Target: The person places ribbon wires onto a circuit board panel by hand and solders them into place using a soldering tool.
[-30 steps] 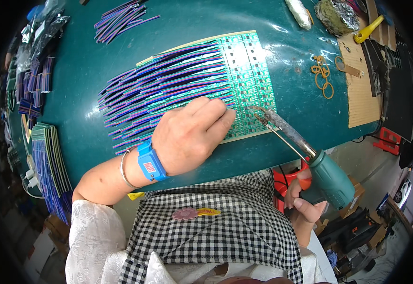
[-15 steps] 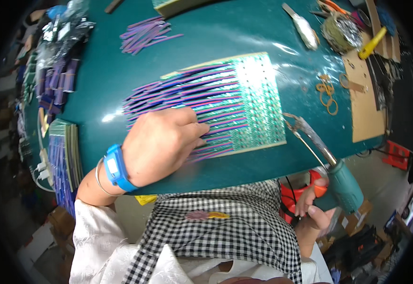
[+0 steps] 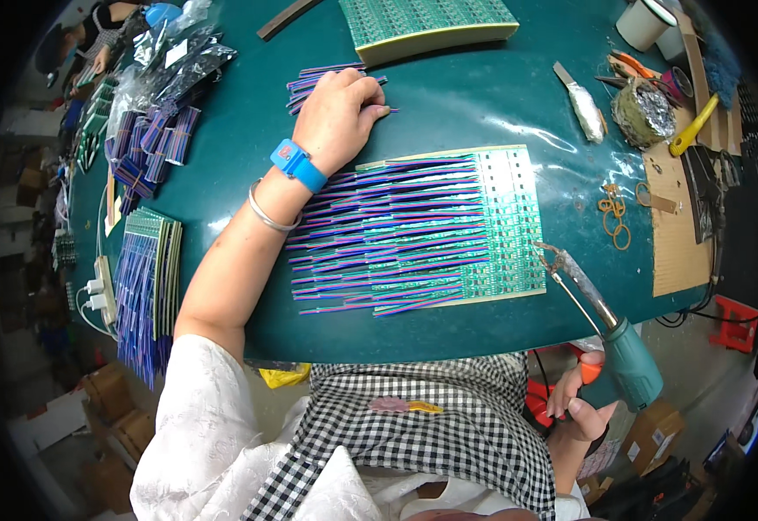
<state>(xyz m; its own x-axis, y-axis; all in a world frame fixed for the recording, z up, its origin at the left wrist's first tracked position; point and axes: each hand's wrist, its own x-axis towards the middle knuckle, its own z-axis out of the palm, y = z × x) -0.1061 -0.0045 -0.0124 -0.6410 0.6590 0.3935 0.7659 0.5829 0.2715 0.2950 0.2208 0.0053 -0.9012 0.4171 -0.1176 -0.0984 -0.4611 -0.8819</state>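
Observation:
My left hand [image 3: 340,117] reaches over the loose pile of short ribbon wires [image 3: 307,85] at the back, its thumb and fingers pinched on a wire end. In front of it lies a green circuit board panel [image 3: 511,217], with rows of blue, red and purple wires [image 3: 379,227] extending left across it. My right hand [image 3: 577,401], low at the right, is closed around the green handle of a soldering gun [image 3: 635,369]. The gun's metal tip rests close by the panel's right edge. Part of the right-hand grip is hidden behind the handle.
A stack of boards [image 3: 431,30] stands at the back. Wired boards [image 3: 148,278] and wire bundles [image 3: 153,143] sit at the left. Rubber bands [image 3: 613,217], a wrapped knife-like tool [image 3: 583,106], a solder-like coil [image 3: 644,113] and cardboard [image 3: 678,217] lie at the right. Another person is at far left.
My left hand has moved from the panel's wires back to the loose wire pile and now pinches there. My right hand still holds the soldering gun in nearly the same place.

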